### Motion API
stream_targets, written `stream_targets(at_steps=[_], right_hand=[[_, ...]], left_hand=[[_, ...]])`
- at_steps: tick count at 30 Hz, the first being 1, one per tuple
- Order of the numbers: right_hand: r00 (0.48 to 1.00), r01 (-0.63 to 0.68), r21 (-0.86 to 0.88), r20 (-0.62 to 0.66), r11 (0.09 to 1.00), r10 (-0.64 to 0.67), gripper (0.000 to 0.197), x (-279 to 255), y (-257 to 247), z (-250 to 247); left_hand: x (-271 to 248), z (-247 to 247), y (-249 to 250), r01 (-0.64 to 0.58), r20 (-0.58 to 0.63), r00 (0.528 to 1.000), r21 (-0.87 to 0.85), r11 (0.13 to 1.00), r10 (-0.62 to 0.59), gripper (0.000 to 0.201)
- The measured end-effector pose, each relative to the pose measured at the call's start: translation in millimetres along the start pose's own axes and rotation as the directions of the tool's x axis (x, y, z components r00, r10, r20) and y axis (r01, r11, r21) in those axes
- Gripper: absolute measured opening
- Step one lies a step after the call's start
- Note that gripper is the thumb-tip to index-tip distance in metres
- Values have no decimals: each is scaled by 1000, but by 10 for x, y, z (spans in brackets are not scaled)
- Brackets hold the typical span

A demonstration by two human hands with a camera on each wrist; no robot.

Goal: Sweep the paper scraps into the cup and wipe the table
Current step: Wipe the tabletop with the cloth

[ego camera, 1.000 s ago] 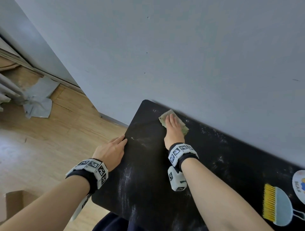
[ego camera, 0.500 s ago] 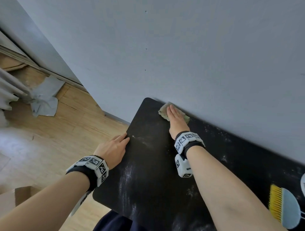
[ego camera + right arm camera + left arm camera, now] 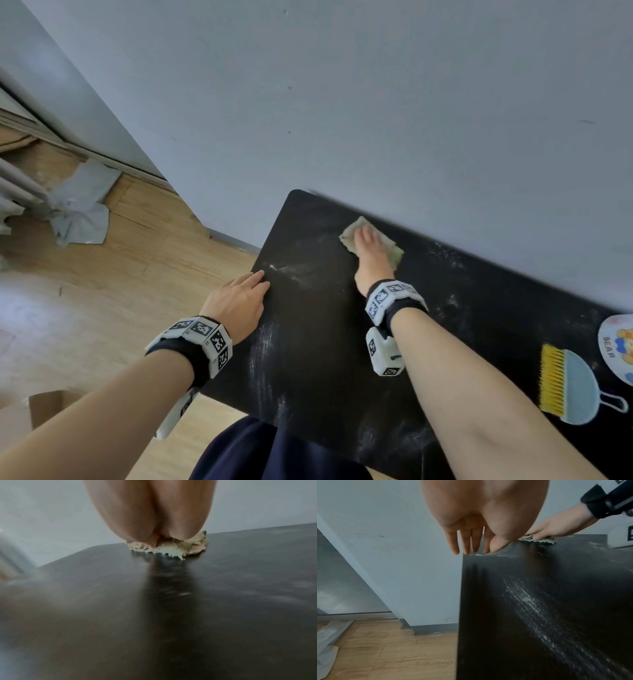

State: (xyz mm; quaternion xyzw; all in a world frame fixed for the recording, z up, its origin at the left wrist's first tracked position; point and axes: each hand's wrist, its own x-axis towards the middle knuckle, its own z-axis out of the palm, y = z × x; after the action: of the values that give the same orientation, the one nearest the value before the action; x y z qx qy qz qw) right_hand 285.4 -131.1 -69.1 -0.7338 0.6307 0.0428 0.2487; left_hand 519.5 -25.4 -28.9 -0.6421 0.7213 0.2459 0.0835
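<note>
A greenish-beige cloth point(image 3: 392, 249) lies flat on the black table point(image 3: 322, 329) near its far edge by the wall. My right hand point(image 3: 368, 253) presses on the cloth with straight fingers. The cloth point(image 3: 193, 546) shows under the palm in the right wrist view, and the cloth point(image 3: 539, 541) also appears from the side in the left wrist view. My left hand point(image 3: 239, 296) rests flat on the table's left edge, its fingers point(image 3: 467, 543) straight. White dusty streaks point(image 3: 263, 346) mark the tabletop. A blue dustpan brush with yellow bristles point(image 3: 565, 385) lies at the right, beside a white cup point(image 3: 618, 342) with a bear print.
A grey wall point(image 3: 376, 102) runs along the table's far edge. Wooden floor point(image 3: 102, 291) lies to the left, with a crumpled grey sheet point(image 3: 82, 209) on it and a cardboard box point(image 3: 30, 411) at the lower left. My dark-clothed lap point(image 3: 274, 452) is under the near edge.
My right hand pushed the cloth up to the far edge by the wall, then drew it back and a little to the right. The left hand stayed on the table edge.
</note>
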Motion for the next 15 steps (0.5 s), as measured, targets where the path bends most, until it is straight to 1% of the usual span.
stream_targets(at_steps=[2,3,5,7,8,9,11,13,15], right_hand=[[987,153,7,52,988,-153,76,-21,-419,169],[970,228,8,88,974,-228,75,-52,-627,262],[914,368,-11,189,930,-359,75,-145,-970,417],[870,443,-35,260,896,-420,76,-227,-1113,496],[863,453,-35,270,891,-428,75,-250,-1090,478],[867,446,-25,260,895,-425,74,-263,-1008,429],[906,375,15,204,927,-370,69,-286,-712,286],[958,245,27,149,969,-246,68,-330,-312,136],[987,94,-6,131,996,-92,74,-397,95,32]], left_hand=[[-96,16,-47,20,-3,1000,-2,1000,-20,44],[-145,21,-73,33,-9,999,0,999,-33,44],[-231,11,-123,51,-10,999,15,999,-51,44],[-292,-14,-147,56,-1,998,37,998,-56,44],[-312,-28,-148,58,3,998,43,997,-58,44],[-323,-44,-143,58,4,998,46,997,-58,44],[-331,-64,-116,56,-4,998,36,998,-56,43],[-331,-62,-66,44,-10,999,24,999,-44,42],[-317,-49,-26,30,6,1000,30,999,-30,43]])
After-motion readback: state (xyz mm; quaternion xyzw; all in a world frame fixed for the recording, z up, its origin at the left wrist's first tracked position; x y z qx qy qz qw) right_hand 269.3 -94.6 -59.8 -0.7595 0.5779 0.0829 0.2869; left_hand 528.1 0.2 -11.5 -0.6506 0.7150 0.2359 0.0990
